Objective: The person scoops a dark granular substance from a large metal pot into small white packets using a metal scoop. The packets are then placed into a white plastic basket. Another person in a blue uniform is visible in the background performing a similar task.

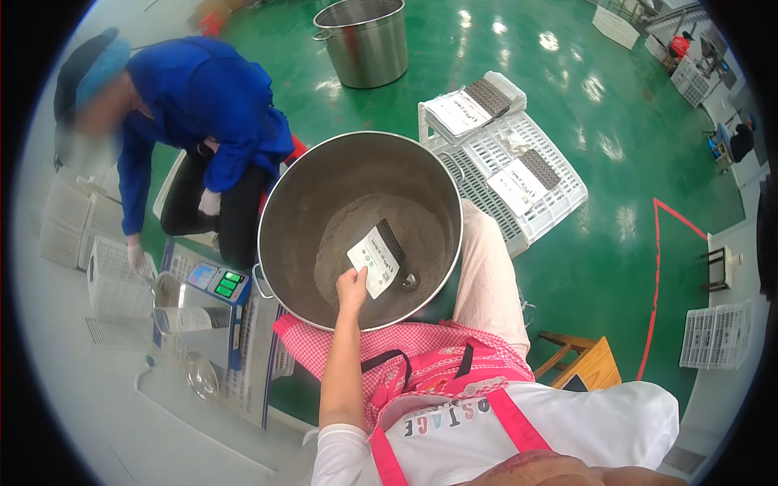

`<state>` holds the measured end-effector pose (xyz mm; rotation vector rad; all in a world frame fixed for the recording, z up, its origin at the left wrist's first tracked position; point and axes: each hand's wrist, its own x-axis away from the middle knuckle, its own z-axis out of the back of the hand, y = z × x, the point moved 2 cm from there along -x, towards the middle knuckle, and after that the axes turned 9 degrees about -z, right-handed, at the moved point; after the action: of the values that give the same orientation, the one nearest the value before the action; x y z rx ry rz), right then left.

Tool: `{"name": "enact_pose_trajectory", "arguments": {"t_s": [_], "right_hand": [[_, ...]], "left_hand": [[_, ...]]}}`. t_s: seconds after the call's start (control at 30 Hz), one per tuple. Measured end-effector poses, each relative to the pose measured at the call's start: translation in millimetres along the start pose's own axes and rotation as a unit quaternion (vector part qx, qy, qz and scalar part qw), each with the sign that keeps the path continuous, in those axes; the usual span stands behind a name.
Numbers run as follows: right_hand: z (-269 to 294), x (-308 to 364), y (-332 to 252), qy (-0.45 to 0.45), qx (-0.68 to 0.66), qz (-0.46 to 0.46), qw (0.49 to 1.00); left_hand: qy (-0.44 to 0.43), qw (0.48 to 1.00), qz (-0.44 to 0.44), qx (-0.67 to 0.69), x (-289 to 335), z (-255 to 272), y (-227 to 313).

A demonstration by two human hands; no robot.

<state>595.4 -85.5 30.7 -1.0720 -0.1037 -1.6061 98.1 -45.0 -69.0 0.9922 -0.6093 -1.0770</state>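
Note:
My left hand [352, 288] is closed on the lower edge of a white pouch [373, 267] with a dark patterned end. It holds the pouch tilted inside a large steel pot [284, 186], which stands against my knees. Grey-brown powder [348, 215] covers the pot's bottom. Close to the pouch, a shiny rounded metal piece [411, 282], perhaps a scoop, lies at the powder; the rest of it cannot be made out. My right hand is not in view.
A co-worker in blue [203, 89] bends at left beside a digital scale [219, 280] and a tray. White plastic crates [559, 206] at right carry similar pouches [523, 182]. Another steel pot [365, 49] stands behind; a wooden stool [596, 368] is near my right side.

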Motion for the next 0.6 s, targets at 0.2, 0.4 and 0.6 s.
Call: {"name": "enact_pose_trajectory", "arguments": {"t_s": [0.2,0.4,0.6], "right_hand": [[6.9,-18.0,2.1,-0.034,0.007,0.009,0.999],[27.0,-27.9,-4.2,-0.051,0.026,0.020,0.998],[47.5,-33.8,-23.8,-0.064,0.040,0.040,0.996]], "left_hand": [[0.012,0.998,0.007,-0.060,14.2,7.8,13.7],[-0.034,0.984,0.028,-0.171,18.8,14.6,26.0],[-0.010,0.981,0.057,-0.184,23.7,21.0,30.2]]}}
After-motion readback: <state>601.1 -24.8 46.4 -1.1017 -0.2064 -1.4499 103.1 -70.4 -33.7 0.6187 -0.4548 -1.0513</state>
